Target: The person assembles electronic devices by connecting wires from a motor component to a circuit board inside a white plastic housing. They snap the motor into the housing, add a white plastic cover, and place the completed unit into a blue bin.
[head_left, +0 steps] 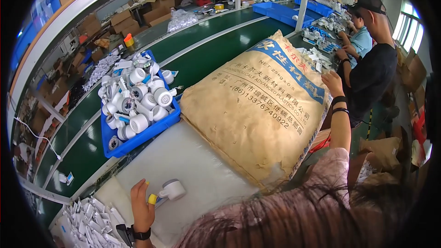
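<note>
A large brown paper sack (pixel 248 105) with a blue band and printed text lies tilted across the bench. At its right edge is my right hand (pixel 332 84), fingers curled over the paper, with black bands at the wrist. My left hand (pixel 142 205) is raised at the lower left, its fingers apart and yellow covers on the thumb and a fingertip. Beside that thumb, a white round-headed device (pixel 173 189) with a grey rim rests on the pale translucent sheet (pixel 188 156). Its handle end reaches the thumb; whether they touch, I cannot tell.
A blue bin (pixel 133 146) heaped with white round-headed parts stands beyond the sheet. Long white pieces (pixel 92 222) pile up at lower left. A green conveyor (pixel 202 41) runs behind. At right, a person in a black cap (pixel 374 59) works by the bench.
</note>
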`<state>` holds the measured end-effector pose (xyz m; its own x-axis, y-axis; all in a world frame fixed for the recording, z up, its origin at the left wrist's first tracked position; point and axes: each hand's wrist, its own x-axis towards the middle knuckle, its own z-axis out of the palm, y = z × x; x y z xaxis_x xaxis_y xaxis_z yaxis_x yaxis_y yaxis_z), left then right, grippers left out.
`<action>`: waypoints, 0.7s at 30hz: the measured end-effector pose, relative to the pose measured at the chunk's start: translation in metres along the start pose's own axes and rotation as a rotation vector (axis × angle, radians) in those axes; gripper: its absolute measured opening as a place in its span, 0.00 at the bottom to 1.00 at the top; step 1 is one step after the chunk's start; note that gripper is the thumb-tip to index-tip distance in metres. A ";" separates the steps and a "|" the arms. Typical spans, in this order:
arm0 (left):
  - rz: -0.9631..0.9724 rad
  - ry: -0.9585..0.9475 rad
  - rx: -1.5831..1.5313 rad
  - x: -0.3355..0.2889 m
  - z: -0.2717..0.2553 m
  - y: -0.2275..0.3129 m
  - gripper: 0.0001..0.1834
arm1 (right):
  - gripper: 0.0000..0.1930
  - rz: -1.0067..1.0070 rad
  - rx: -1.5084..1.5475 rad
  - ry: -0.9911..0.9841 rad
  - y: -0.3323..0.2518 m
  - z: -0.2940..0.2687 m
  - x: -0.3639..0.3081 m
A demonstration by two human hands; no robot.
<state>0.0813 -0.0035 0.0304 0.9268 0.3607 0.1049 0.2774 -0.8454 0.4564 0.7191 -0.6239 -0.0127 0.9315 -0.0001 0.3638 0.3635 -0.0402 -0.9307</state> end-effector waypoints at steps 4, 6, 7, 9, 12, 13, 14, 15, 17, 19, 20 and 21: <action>0.036 0.147 -0.040 -0.027 0.006 -0.031 0.25 | 0.15 0.234 0.245 -0.077 -0.109 0.109 -0.095; 0.113 0.182 -0.082 -0.031 0.006 -0.043 0.23 | 0.13 0.171 0.299 -0.177 -0.152 0.110 -0.149; 0.146 0.235 -0.101 -0.024 0.001 -0.030 0.22 | 0.13 0.105 0.060 -0.057 -0.182 0.123 -0.186; 0.077 0.237 -0.151 -0.021 -0.005 -0.023 0.20 | 0.12 0.012 0.129 -0.298 -0.216 0.133 -0.250; 0.110 0.234 -0.202 -0.004 -0.007 -0.027 0.19 | 0.14 -0.281 0.113 -0.706 -0.239 0.160 -0.327; 0.110 0.252 -0.234 -0.005 -0.002 -0.038 0.20 | 0.15 0.043 0.156 -0.637 -0.281 0.206 -0.369; 0.096 0.268 -0.245 -0.002 0.000 -0.043 0.20 | 0.15 0.026 0.135 -0.839 -0.273 0.214 -0.379; 0.064 0.231 -0.392 -0.001 0.002 -0.046 0.20 | 0.16 0.337 0.158 -0.800 -0.275 0.236 -0.400; -0.020 0.224 -0.511 -0.017 0.006 -0.055 0.20 | 0.16 0.138 -0.071 -1.320 -0.279 0.312 -0.390; 0.003 0.222 -0.543 -0.030 0.010 -0.066 0.21 | 0.19 -0.429 -0.076 -1.332 -0.278 0.396 -0.413; 0.007 0.230 -0.557 -0.031 0.009 -0.066 0.21 | 0.20 -0.611 -0.146 -1.265 -0.280 0.422 -0.425; 0.004 0.217 -0.540 -0.031 0.007 -0.064 0.21 | 0.21 -0.794 -0.213 -1.185 -0.281 0.444 -0.434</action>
<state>0.0367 0.0372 -0.0080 0.8386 0.4787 0.2601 0.0529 -0.5468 0.8356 0.2190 -0.1687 0.0739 -0.0100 0.9028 0.4300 0.8710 0.2191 -0.4396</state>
